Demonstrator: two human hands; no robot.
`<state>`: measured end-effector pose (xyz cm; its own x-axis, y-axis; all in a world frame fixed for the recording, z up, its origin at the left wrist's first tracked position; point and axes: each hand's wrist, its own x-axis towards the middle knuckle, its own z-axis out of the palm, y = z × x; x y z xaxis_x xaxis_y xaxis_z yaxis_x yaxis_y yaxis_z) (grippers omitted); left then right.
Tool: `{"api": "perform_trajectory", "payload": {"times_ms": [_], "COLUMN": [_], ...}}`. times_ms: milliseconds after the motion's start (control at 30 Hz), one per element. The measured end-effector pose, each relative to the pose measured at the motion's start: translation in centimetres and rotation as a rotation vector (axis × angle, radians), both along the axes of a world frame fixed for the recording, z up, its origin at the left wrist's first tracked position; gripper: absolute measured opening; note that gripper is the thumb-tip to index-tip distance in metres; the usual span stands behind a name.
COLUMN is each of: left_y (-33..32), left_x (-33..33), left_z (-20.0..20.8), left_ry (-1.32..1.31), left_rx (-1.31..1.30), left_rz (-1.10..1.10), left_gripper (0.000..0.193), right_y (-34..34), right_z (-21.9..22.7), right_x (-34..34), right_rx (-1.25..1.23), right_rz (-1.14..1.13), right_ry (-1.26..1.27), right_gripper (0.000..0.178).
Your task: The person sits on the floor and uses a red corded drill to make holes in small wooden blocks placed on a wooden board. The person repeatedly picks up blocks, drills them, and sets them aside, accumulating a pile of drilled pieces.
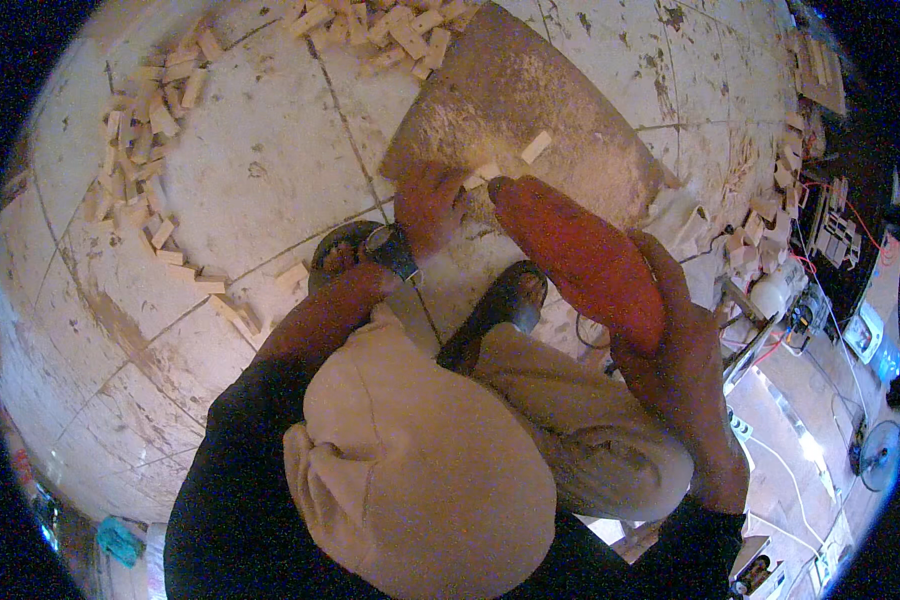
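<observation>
My left hand (430, 208), with a dark watch (390, 251) on its wrist, is low over the near edge of a brown board (530, 75) strewn with sawdust. Its fingers, somewhat blurred, close at the end of a small pale wooden block (482, 175). My right hand (670, 290) is wrapped round the thick end of a long red object (580, 250); its exact kind does not show. The dark narrow tip of that object reaches right beside the block. Another wooden block (536, 148) lies loose on the board.
Pale wooden blocks (150, 130) form a curved heap at the left, and more blocks (390, 30) lie at the far side. My sandalled feet (515, 295) stand on the tiled floor (240, 150). Cables, a fan (878, 455) and more wood pieces (760, 225) are at the right.
</observation>
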<state>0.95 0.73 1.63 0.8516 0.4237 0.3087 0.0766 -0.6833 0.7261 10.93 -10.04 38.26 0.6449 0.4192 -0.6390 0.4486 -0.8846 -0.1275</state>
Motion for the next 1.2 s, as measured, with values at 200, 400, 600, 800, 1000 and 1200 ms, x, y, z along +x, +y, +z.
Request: {"api": "perform_trajectory", "payload": {"times_ms": [200, 400, 600, 800, 1000, 1200], "left_y": [0.1, -0.2, -0.3, -1.1, -1.1, -1.3], "left_x": [0.3, 0.4, 0.9, 0.8, 0.8, 1.0], "left_z": [-0.7, -1.5, -2.2, -3.1, -2.4, 0.8], "left_ry": [0.040, -0.013, 0.119, 0.013, 0.082, 0.195], "left_rx": [-0.100, -0.064, -0.055, -0.011, -0.021, -0.101], "left_rz": [-0.049, -0.034, -0.122, -0.058, -0.132, -0.012], "left_gripper": [0.038, 0.037, 0.033, 0.032, 0.035, 0.032], "right_y": [0.1, -0.3, -0.3, -0.5, -1.4, -2.2], "right_z": [-0.6, -1.7, -1.6, -0.8, 1.3, 1.1], "right_x": [0.1, 0.2, -0.1, -0.9, -1.6, -1.4], "right_rx": [-0.073, -0.004, -0.043, -0.017, 0.074, 0.038], "right_rz": [0.008, -0.032, -0.144, -0.248, -0.423, -0.452], "right_ry": [0.015, -0.007, 0.027, -0.013, -0.031, -0.101], "right_gripper": [0.078, 0.080, 0.087, 0.088, 0.083, 0.084]}}
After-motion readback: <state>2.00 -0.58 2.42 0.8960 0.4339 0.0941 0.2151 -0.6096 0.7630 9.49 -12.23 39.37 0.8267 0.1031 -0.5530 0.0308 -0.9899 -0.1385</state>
